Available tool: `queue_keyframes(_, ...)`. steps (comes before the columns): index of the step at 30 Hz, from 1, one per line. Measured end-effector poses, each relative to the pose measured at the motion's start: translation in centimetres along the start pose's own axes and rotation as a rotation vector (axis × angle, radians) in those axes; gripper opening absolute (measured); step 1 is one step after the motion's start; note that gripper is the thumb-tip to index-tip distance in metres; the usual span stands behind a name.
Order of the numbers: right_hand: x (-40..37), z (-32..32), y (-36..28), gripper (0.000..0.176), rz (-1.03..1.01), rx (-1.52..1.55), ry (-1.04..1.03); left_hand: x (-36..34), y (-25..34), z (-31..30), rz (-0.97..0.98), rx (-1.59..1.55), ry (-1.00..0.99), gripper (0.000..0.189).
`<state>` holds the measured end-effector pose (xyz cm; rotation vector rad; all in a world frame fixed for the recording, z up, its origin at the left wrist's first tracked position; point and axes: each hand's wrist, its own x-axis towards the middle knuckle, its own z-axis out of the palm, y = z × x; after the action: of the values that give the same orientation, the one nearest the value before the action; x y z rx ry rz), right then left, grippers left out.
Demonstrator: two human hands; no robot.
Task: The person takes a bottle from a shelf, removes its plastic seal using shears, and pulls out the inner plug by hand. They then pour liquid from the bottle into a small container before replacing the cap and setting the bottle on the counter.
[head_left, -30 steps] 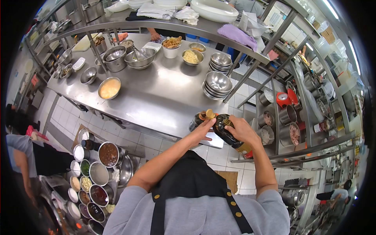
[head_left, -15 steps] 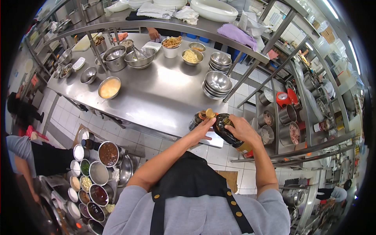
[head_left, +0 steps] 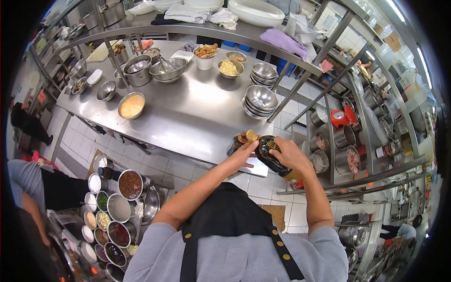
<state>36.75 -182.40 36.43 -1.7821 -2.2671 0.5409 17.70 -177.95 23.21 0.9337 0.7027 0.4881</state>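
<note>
My right hand [head_left: 289, 154] is wrapped around a large dark bottle [head_left: 268, 154] with gold lettering and a red-and-yellow label, held tilted with its top towards my left hand. My left hand [head_left: 243, 154] reaches in from the left, its fingertips closed at a round gold cap [head_left: 252, 135] by the top of the dark bottle. Its thumb points right, below the other fingers. Just behind the left hand is a smaller bottle [head_left: 233, 144] with an orange neck, partly hidden by that hand, at the near right corner of the steel table [head_left: 197, 117].
Stacked steel bowls [head_left: 261, 97] stand beyond the bottles. Further off are a bowl of noodles [head_left: 229, 67], a tub of fried food [head_left: 205, 52] and a bowl of yellow liquid [head_left: 131, 105]. Pots of sauces [head_left: 118, 234] crowd the lower left, near a co-worker [head_left: 28, 183]. Shelving [head_left: 333, 155] stands right.
My hands and the bottles hold nearly the same position. A person's hand at the table's far side has gone from view. The co-worker's arm at lower left has shifted slightly.
</note>
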Motion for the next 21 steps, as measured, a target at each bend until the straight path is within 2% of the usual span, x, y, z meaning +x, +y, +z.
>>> queue_keyframes(21, 0.45, 0.33, 0.39, 0.030, -0.030, -0.023, 0.007, 0.30, -0.35, -0.15, 0.006, -0.028, 0.033, 0.078)
